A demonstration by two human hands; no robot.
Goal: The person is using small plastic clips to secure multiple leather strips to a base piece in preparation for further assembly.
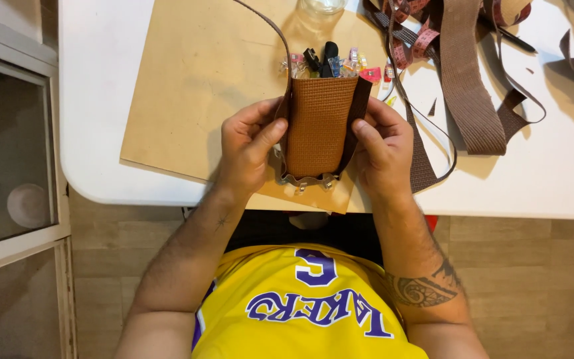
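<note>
In the middle of the frame the person holds a brown pouch up over a tan board on the white table. The left hand grips the pouch's left edge, thumb on the front and fingers curled behind. The right hand grips the right edge the same way, thumb pressed on a dark strap that runs down that side. Little coloured clips pinch the top edge, and clear clips pinch the bottom. A thin brown cord curves up from the pouch's left corner toward the top of the frame. At the upper right lie wide brown straps, a pink tape measure and a black pen. A glass jar stands at the top. It looks like the pieces are being lined up and held in place with clips. Next, I think, the strap must be kept flat and even along the edge, with both hands holding firm so nothing slips.
</note>
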